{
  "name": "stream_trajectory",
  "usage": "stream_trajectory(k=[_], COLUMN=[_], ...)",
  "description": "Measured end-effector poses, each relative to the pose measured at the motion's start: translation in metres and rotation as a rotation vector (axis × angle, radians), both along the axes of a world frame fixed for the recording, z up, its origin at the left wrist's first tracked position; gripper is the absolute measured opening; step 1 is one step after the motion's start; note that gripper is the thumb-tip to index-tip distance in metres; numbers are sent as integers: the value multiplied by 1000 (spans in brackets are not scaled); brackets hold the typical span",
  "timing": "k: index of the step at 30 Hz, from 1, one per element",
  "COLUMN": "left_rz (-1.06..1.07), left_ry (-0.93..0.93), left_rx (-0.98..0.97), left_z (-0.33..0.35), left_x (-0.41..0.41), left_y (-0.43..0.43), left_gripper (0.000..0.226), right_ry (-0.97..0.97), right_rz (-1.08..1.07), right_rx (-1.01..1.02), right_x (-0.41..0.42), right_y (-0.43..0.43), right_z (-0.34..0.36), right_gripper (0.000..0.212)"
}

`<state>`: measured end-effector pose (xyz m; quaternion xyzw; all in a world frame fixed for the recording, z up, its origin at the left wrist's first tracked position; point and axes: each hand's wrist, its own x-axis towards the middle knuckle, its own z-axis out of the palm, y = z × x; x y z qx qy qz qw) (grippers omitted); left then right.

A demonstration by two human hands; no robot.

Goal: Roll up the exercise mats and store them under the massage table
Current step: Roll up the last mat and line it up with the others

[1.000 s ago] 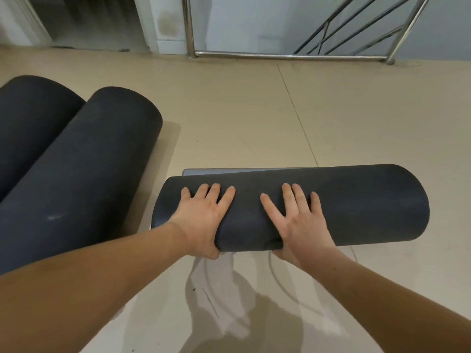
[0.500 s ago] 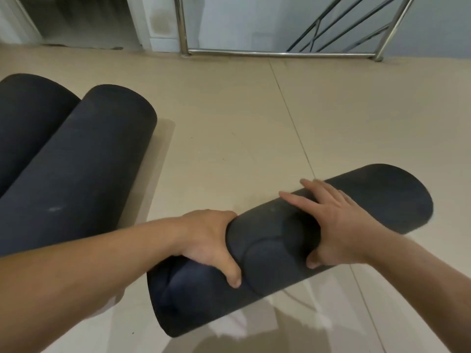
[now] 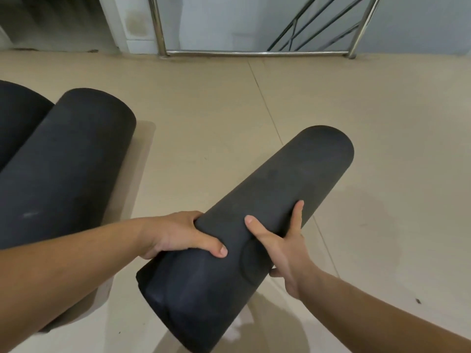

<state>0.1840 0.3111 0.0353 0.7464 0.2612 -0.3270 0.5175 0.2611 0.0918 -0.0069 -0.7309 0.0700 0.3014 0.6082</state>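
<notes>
A dark grey rolled exercise mat [image 3: 285, 189] is held up off the beige floor, slanting from lower left near me to upper right. My left hand [image 3: 178, 235] grips its left side, thumb across the top. My right hand [image 3: 283, 248] clasps it from the right, thumb on top and fingers wrapped around the far side. Two more rolled dark mats lie side by side on the floor at the left, the nearer rolled mat [image 3: 63, 169] and the outer rolled mat [image 3: 17, 115]. No massage table is in sight.
A steel stair railing [image 3: 254, 53] runs along the far edge of the tiled floor [image 3: 382, 149]. A white door frame [image 3: 119, 26] and a dark doorway stand at the far left. Bare tiles stretch to the right and ahead.
The mat lay flat on the floor under both palms; both hands have closed around it, lifted it and swung it from crosswise to a steep diagonal, near end toward me.
</notes>
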Motion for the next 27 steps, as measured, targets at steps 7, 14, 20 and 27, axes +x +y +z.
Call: stream_trajectory(k=[7,14,20,27], left_rz=[368,411,-58,-79], left_ry=[-3,-220,-329,-156], left_rx=[-41,266,691,873], left_z=[-9,0,11,13], left_x=[-47,-76,-71,-65], left_y=[5,62,54,57], left_gripper=[81,110,104,105], right_ry=[-89,-164,203,154], right_rz=[342,540,585,551], right_rx=[105,96,-20,-20], right_x=[26,17,-3,-7], right_y=[45,127,110,128], right_z=[8,-13,-24,-34], right_gripper=[133,125,106,82])
